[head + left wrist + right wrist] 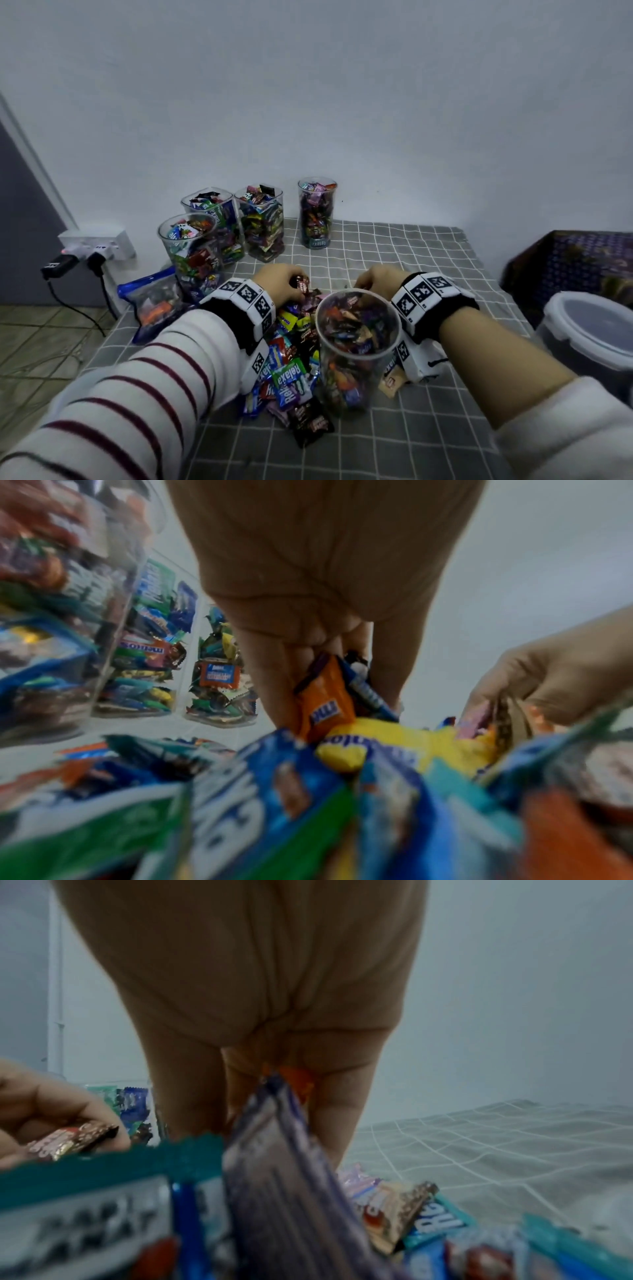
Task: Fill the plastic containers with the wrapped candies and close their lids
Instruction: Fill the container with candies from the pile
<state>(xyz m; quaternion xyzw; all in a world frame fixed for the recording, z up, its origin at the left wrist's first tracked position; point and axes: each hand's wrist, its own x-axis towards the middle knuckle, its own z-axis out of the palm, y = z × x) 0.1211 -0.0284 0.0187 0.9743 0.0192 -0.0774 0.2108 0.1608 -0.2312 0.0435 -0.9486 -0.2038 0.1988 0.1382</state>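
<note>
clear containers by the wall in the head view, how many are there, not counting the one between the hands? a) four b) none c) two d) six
a: four clear containers stand at the far left of the table, at and, all holding wrapped candies and with no lids on.

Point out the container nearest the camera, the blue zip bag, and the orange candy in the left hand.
Nearest container [358,346]: head view, near rim.
Blue zip bag [154,301]: head view, clear front.
Orange candy [323,696]: left wrist view, wrapper face.
</note>
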